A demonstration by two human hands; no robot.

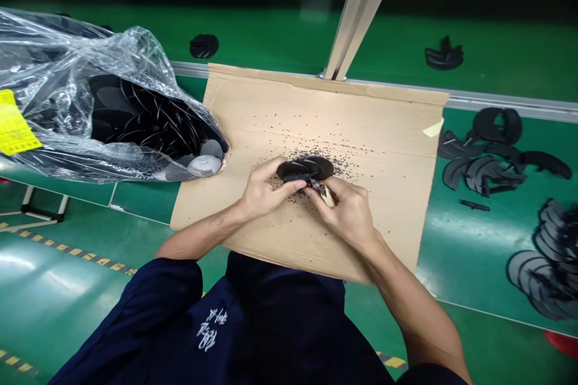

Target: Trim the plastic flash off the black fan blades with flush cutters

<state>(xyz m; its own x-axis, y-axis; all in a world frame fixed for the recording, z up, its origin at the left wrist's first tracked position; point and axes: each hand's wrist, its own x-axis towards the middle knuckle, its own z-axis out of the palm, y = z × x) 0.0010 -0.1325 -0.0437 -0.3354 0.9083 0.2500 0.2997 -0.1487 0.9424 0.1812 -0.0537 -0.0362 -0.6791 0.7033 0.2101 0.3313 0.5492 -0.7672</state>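
fingers of the left hand (261, 192) grip a black disc (306, 168) near the cardboard (271, 108) middle, its long axis left-right, while the right hand (347, 210) pinches a small tool (326, 192) at its near edge.

A plastic bag (90, 102) of black parts lies left, loose black pieces (487, 162) right

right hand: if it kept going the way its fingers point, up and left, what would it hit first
Most likely the black curved part, which the right hand nearly touches with its small tool; the left hand holds that part.
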